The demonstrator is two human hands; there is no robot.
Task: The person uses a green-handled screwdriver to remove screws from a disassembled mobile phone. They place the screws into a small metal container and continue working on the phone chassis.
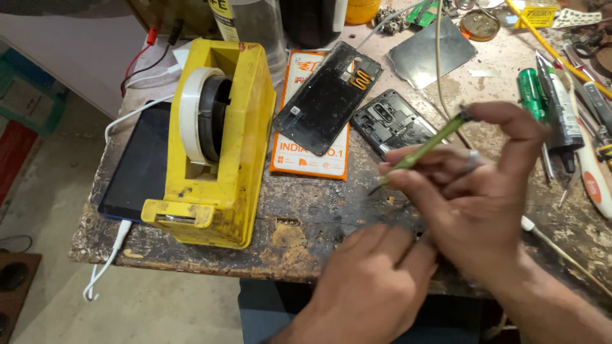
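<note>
Right hand (pixel 475 191) is pinching a thin green tool (pixel 426 148) above the worn workbench (pixel 306 210), left hand (pixel 376 280) is lying loosely curled below it, near an orange rectangular card (pixel 312 159) under a black phone back cover (pixel 328 95).

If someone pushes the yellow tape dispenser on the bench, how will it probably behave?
The yellow tape dispenser looks bulky with a broad base, so it probably slides rather than tips. The rough, chipped workbench would likely resist sliding. Its tape roll sits in a slot and may stay put.
</note>
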